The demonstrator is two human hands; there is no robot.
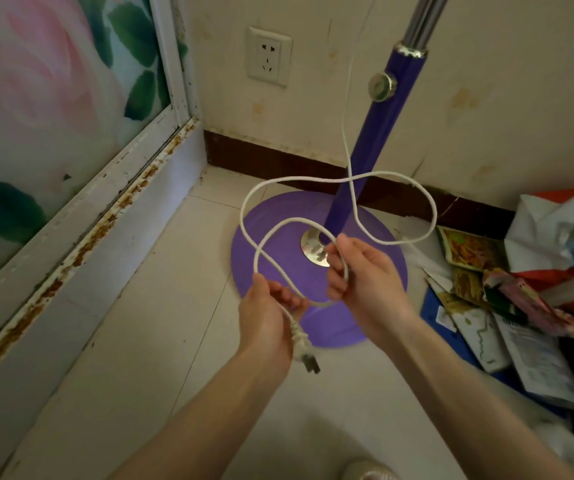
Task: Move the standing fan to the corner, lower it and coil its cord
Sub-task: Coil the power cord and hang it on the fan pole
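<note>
The left hand [268,315] and right hand [363,277] both grip one looped cord [349,178], one plug [304,355] dangling.

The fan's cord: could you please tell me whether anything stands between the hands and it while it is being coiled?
Nothing visible does. The left hand grips the cord just above the plug, and the right hand holds its loops. The loops hang in front of the fan's pole, above its base.
</note>
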